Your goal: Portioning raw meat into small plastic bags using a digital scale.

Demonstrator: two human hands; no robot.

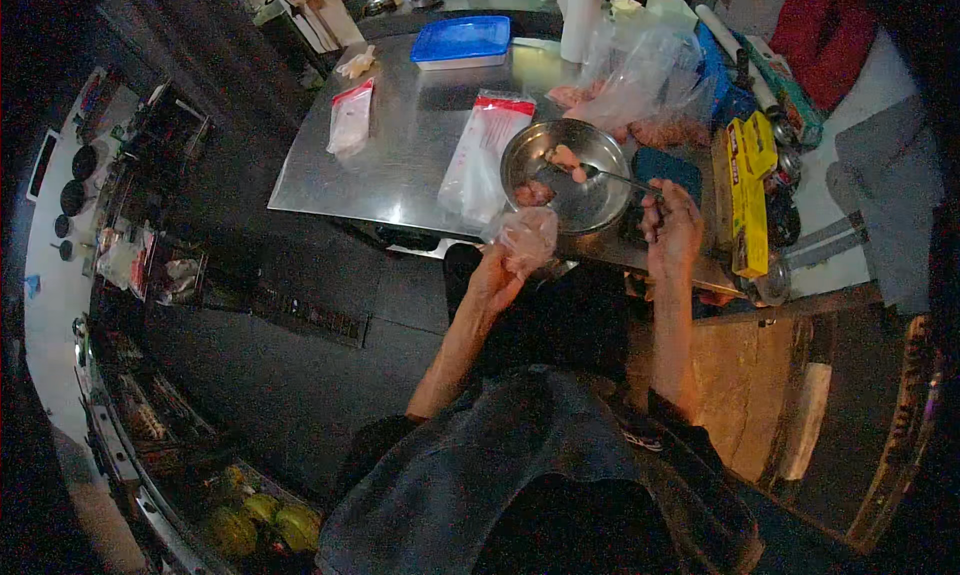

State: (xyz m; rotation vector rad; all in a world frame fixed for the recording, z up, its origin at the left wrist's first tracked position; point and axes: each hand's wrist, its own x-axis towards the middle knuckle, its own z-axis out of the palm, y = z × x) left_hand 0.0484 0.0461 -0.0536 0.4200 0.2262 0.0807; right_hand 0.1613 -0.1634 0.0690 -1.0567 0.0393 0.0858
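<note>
Near the steel table's front edge stands a round stainless steel bowl [616, 213]. Several pieces of raw-looking meat [534, 193] lie inside it. My left hand [496, 281] grips a small clear plastic bag [529, 233] at the bowl's near left rim; something pinkish shows through the bag. In my right hand [673, 218] is the handle of a metal utensil [624, 179], probably a spoon. Its head reaches into the bowl, against a pale pink piece of meat [564, 158]. Whether that piece rests on the utensil, I cannot tell.
On the steel table [405, 162] are red-topped packs of plastic bags [501, 117], a blue-lidded container [460, 40] and a large clear bag [637, 79] beside more meat. A dark flat object [667, 171] and a yellow box [750, 192] flank the bowl's right side.
</note>
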